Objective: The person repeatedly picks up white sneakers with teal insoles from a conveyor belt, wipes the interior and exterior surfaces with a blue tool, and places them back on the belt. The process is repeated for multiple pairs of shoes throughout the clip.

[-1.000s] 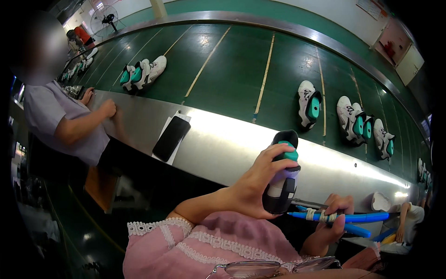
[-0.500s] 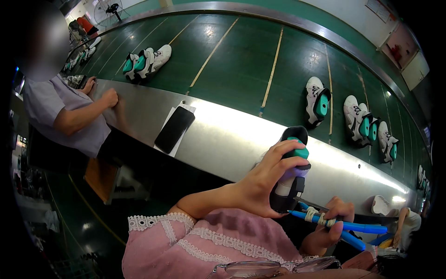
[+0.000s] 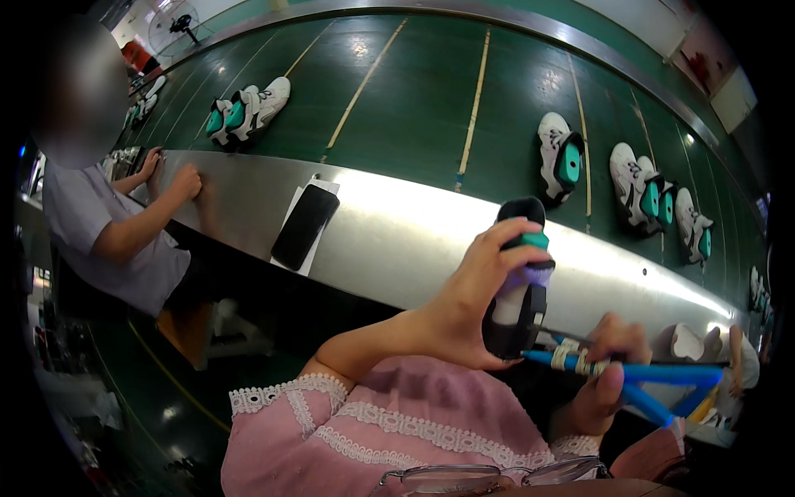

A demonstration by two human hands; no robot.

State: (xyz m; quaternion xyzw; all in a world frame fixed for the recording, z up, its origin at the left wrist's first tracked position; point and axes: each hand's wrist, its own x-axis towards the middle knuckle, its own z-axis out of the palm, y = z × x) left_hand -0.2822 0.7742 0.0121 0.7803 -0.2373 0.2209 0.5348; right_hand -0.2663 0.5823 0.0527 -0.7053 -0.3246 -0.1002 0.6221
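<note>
My left hand (image 3: 474, 291) is wrapped round a white and black shoe (image 3: 511, 308) and holds it tilted above the front edge of the metal ledge. A green shoe last (image 3: 532, 240) fills the shoe's opening, partly behind my fingers. Closed in my right hand (image 3: 611, 360) is a blue stick-like tool (image 3: 671, 375), bound with cream-coloured bands. Its tip meets the lower end of the shoe or lies very close to it; I cannot tell which. A thin dark rod runs beside the tool.
Beyond the metal ledge (image 3: 397, 211) lies a green belt (image 3: 414, 108) with yellowish cross lines. White shoes (image 3: 560, 157) with green lasts stand on it. A black phone (image 3: 305, 226) rests on paper. At left sits a co-worker (image 3: 124, 215); another person's arm (image 3: 735, 360) shows at right.
The whole view has shifted slightly. My right hand has moved a little to the right and the tool's blue rear end has swung. The left hand keeps its grip on the shoe.
</note>
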